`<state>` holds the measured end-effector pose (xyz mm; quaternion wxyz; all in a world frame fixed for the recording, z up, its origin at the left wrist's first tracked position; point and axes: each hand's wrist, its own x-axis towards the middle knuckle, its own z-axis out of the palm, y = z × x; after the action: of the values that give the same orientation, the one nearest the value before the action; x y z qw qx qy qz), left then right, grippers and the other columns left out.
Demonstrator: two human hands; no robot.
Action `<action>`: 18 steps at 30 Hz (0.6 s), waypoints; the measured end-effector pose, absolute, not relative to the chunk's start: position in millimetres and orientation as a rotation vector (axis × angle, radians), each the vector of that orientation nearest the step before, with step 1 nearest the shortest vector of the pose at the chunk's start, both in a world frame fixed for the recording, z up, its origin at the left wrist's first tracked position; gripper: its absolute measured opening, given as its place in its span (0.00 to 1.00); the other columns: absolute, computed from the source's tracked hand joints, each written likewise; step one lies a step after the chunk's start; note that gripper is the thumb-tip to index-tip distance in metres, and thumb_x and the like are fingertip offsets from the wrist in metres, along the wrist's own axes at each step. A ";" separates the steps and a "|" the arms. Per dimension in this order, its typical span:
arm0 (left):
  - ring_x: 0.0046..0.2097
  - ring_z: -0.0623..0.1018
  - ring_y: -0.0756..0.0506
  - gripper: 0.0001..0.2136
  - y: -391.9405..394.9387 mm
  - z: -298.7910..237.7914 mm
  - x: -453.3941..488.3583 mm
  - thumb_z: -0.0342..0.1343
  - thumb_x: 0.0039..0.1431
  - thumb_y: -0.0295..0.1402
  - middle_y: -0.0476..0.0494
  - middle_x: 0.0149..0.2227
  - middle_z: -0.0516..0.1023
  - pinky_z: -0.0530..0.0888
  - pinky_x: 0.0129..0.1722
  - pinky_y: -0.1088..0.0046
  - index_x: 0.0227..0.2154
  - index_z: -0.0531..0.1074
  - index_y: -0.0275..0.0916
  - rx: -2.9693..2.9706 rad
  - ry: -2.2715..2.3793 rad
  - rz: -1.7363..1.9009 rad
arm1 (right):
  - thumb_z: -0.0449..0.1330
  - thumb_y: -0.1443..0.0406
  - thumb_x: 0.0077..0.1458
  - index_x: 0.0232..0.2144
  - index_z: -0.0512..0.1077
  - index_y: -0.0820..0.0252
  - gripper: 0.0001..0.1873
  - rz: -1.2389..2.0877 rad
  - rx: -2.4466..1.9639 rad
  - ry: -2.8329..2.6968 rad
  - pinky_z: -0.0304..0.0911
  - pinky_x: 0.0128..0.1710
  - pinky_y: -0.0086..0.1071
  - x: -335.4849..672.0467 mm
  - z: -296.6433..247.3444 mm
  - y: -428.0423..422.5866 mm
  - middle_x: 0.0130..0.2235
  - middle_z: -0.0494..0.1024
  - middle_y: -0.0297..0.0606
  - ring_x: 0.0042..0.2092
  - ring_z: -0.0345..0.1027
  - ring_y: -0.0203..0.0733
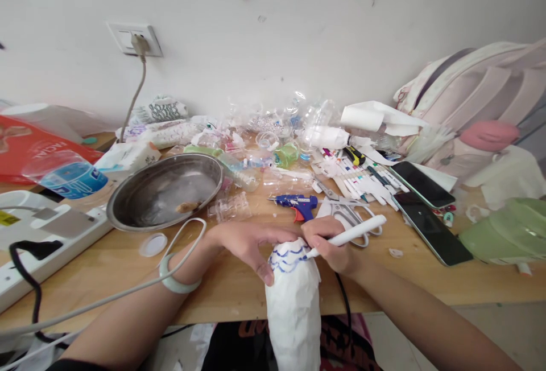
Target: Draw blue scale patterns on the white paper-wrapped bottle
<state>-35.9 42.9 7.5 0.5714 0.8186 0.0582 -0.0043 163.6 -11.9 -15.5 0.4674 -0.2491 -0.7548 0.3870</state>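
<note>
A white paper-covered bottle shape [293, 308] stands up from below the desk edge, with blue wavy lines drawn round its top. My left hand [247, 243] wraps over that top, fingers closed on it. My right hand [330, 243] pinches a white marker pen [354, 233], whose tip touches the blue lines. A pale green bangle [176, 283] sits on my left wrist.
On the wooden desk [426, 280] lie a steel bowl [164, 192], a blue glue gun [298, 205], scissors [347, 211], several markers [367, 180], two phones [430, 211], clear plastic scraps [273, 132] and a white power strip [46, 240]. A backpack [473, 92] leans against the wall at right.
</note>
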 end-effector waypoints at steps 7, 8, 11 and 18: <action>0.58 0.66 0.37 0.34 44.9 8.0 -39.6 0.64 0.46 0.45 0.40 0.56 0.67 0.62 0.58 0.62 0.55 0.63 0.38 1.865 0.167 -0.169 | 0.51 0.60 0.56 0.15 0.53 0.57 0.20 1.073 -0.541 -1.769 0.43 0.20 0.29 164.0 -24.2 -12.3 0.17 0.53 0.27 0.19 0.46 0.31; 0.57 0.66 0.37 0.36 44.8 7.9 -39.7 0.65 0.45 0.46 0.40 0.57 0.67 0.62 0.58 0.62 0.55 0.62 0.38 1.846 0.192 -0.184 | 0.50 0.61 0.56 0.15 0.54 0.57 0.19 1.043 -0.533 -1.810 0.45 0.20 0.29 163.9 -22.6 -13.0 0.17 0.54 0.27 0.19 0.48 0.31; 0.55 0.67 0.38 0.38 42.1 8.1 -37.3 0.66 0.41 0.49 0.40 0.55 0.68 0.63 0.57 0.62 0.54 0.62 0.37 1.798 0.238 -0.152 | 0.49 0.63 0.55 0.16 0.54 0.57 0.17 0.949 -0.517 -1.891 0.47 0.20 0.28 163.5 -16.6 -14.7 0.17 0.56 0.27 0.19 0.51 0.31; 0.47 0.70 0.42 0.30 31.5 10.6 -29.7 0.66 0.42 0.48 0.43 0.46 0.72 0.68 0.49 0.67 0.46 0.68 0.37 1.836 0.273 -0.006 | 0.50 0.69 0.52 0.16 0.49 0.56 0.16 0.782 -0.554 -1.984 0.44 0.19 0.29 162.1 -8.3 -15.6 0.17 0.50 0.25 0.18 0.45 0.30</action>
<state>-29.7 31.5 10.6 0.5992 0.7919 0.1176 -0.0024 162.1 -15.6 -8.3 0.4521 -0.2244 -0.8032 0.3164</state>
